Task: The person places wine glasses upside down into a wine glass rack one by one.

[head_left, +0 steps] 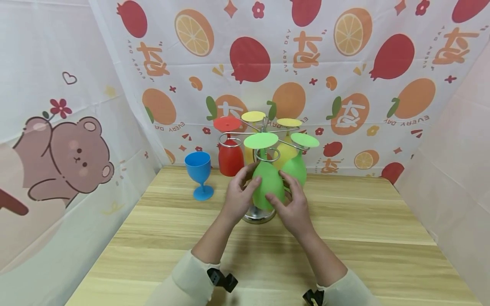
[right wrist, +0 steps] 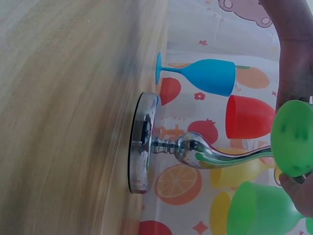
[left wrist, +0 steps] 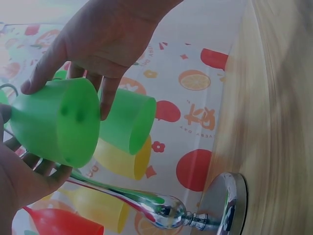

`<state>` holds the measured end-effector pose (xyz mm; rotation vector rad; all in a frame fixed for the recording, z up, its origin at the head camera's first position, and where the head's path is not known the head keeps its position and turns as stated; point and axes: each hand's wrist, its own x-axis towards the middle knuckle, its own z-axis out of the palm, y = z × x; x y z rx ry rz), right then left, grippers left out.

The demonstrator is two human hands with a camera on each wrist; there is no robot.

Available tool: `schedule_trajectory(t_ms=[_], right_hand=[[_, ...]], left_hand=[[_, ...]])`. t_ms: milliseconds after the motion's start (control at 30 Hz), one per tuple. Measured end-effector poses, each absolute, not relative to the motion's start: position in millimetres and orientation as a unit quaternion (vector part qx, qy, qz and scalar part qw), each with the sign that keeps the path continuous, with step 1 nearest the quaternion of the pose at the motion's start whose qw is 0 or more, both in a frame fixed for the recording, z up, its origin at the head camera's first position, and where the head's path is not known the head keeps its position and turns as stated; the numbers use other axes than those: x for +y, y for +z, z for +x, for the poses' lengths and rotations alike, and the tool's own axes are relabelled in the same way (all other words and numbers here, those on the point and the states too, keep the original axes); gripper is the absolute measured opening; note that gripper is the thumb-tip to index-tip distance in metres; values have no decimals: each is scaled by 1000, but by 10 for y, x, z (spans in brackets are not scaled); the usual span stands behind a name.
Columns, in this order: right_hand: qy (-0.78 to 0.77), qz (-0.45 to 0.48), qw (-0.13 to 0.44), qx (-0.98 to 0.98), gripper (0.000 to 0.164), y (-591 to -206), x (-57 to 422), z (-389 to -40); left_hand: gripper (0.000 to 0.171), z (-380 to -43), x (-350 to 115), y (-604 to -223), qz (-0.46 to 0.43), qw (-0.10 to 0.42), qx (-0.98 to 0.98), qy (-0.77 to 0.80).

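A green goblet (head_left: 269, 187) hangs upside down at the front of a chrome stemware rack (head_left: 259, 217), its stem within a wire ring. My left hand (head_left: 238, 196) holds the bowl from the left, and my right hand (head_left: 294, 209) holds it from the right. In the left wrist view the bowl's open rim (left wrist: 78, 122) shows between both hands. Behind it on the right hangs a second green goblet (head_left: 297, 171). A red goblet (head_left: 231, 159) hangs at the rack's left. Yellow goblets (head_left: 285, 154) hang at the back, partly hidden.
A blue goblet (head_left: 198, 168) stands upright on the wooden table (head_left: 172, 242), left of the rack. A fruit-print cloth (head_left: 249, 59) hangs close behind the rack. Pale cloths flank the table on both sides.
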<state>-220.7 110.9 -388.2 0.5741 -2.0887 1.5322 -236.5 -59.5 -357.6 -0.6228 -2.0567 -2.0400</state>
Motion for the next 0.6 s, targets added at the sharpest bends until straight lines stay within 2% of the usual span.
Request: schedule_trajectory(t_ms=[600], right_hand=[[548,234,260,-760,71,-3895,1105,-2114]], left_hand=[[45,-2273,-602,-3590,-225,98,-675,-695]])
